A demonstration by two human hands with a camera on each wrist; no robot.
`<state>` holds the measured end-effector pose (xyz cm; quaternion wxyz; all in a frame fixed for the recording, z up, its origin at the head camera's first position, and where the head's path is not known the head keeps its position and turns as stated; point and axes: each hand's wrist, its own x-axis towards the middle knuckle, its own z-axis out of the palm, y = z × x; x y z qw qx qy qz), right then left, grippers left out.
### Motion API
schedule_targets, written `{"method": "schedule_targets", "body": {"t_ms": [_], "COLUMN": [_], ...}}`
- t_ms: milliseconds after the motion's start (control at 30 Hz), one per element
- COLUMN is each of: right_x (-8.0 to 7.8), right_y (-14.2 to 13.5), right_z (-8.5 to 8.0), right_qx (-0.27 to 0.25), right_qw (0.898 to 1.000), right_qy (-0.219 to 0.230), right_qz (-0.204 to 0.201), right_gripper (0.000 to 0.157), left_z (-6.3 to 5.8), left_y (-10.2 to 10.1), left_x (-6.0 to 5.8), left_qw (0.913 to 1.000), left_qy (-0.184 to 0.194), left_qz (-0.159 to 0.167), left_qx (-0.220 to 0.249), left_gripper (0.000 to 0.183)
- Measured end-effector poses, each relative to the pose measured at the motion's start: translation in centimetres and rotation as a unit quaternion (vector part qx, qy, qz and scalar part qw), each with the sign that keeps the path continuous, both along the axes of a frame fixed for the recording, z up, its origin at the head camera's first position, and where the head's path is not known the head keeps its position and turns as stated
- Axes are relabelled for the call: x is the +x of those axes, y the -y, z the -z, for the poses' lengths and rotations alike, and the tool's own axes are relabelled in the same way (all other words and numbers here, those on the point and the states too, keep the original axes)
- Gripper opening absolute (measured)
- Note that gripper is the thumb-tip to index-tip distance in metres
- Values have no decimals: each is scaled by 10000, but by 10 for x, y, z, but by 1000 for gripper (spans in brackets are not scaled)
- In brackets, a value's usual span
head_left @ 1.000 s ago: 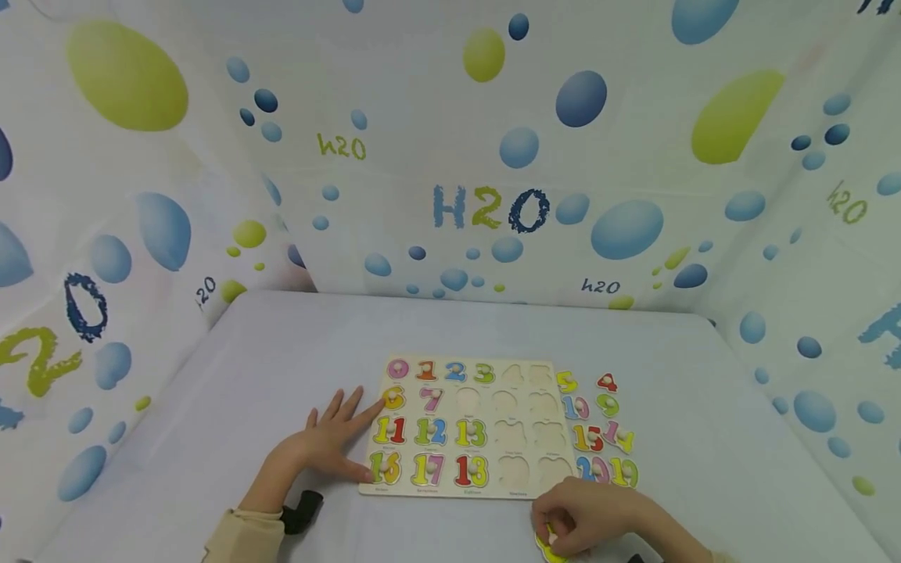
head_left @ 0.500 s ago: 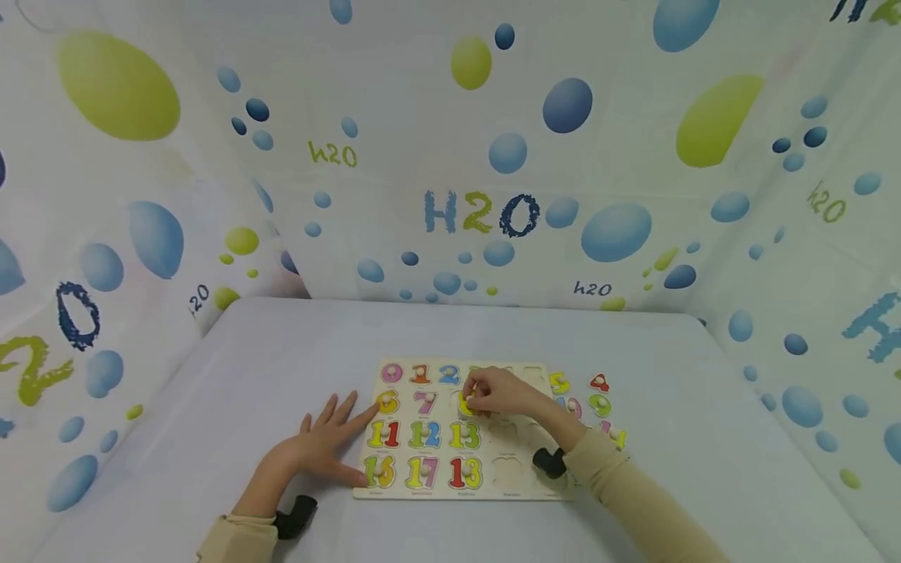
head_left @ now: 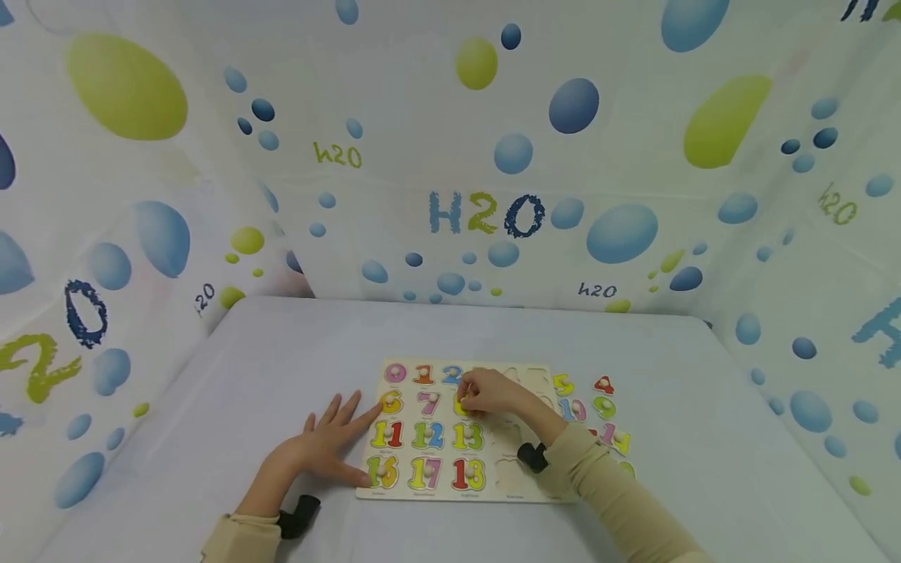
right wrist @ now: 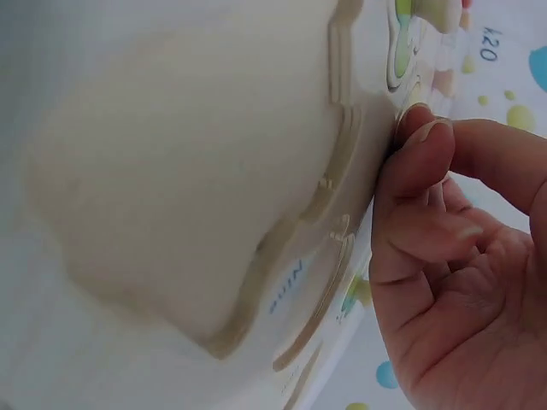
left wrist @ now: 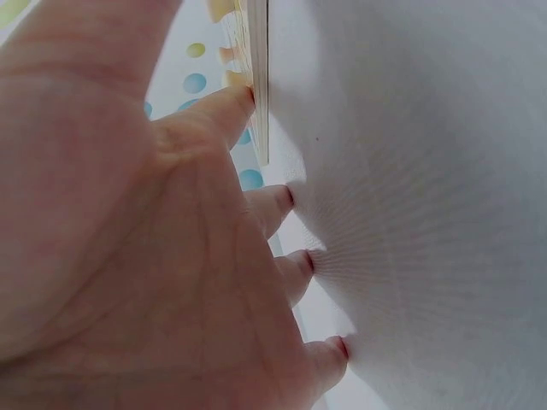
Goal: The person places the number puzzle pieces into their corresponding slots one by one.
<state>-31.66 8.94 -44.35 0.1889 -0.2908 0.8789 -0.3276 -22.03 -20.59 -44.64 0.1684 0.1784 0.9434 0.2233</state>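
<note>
A wooden number puzzle board (head_left: 517, 494) lies on the white table, its left columns filled with knobbed number pieces. My right hand (head_left: 489, 392) pinches a yellow number piece (head_left: 459, 407) at the recess right of the purple 7 (head_left: 428, 403). The fingers hide most of that piece, and I cannot tell whether it sits fully in the recess. In the right wrist view, thumb and fingertips meet close to the board. My left hand (head_left: 320, 446) lies with fingers spread at the board's left edge; its thumb and index finger touch the board, while the other fingertips (left wrist: 297, 266) press the cloth.
Right of the board lie several loose pieces, among them a yellow 5 (head_left: 563, 384), a red 4 (head_left: 604, 385), a green 9 (head_left: 604, 407) and a 10 (head_left: 572, 409). My right forearm covers others. Bare recesses (right wrist: 179, 188) show on the board's right side. Patterned cloth (head_left: 486, 258) stands behind the table.
My right hand has carried the yellow piece from the table below the board's lower right corner up and left to the second row. Over the last half second it has barely shifted. The left hand stays.
</note>
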Motion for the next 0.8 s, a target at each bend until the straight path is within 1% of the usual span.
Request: {"method": "schedule_targets", "body": {"t_ms": [33,133,233,267,333,400,467,500,567,667,800], "right_x": [0,1,1,1,-1,-3,-5,-6,-8,-11,-14], "right_y": [-1,-8,-28,-38,-60,-85,-107,-117,-133,-147,-153], "right_z": [-1,-4,-9,-12,-15,-18,-17,-16,-13,-5,2], "right_qx": [-12,-89,-325,-387,-500,-440,-162,19,383,664,567], "right_qw": [10000,9992,9974,9973,9982,9988,9965,9939,9887,9848,9842], "right_qy": [56,371,571,543,222,-194,-630,-770,-851,-831,-1046], "right_qz": [-17,-116,-312,-323,-266,58,532,786,1173,1376,1315], "right_gripper": [4,16,24,25,22,17,12,10,6,4,5], "left_z": [0,0,0,1,0,0,-1,-1,-2,-3,-3], "left_y": [0,0,-2,-2,-3,-3,-2,-2,-1,0,0], "left_x": [0,1,2,2,2,3,3,3,4,4,2], "left_qw": [10000,10000,9999,9999,9999,10000,10000,10000,10000,10000,9999], "left_qy": [10,51,98,93,93,67,45,45,24,-8,-8], "left_qz": [-6,-5,-12,-4,-13,-23,-27,-30,-11,27,62], "left_qx": [-5,-3,38,46,59,29,-4,-5,0,44,108], "left_gripper": [107,107,106,107,107,107,107,107,106,106,106]}}
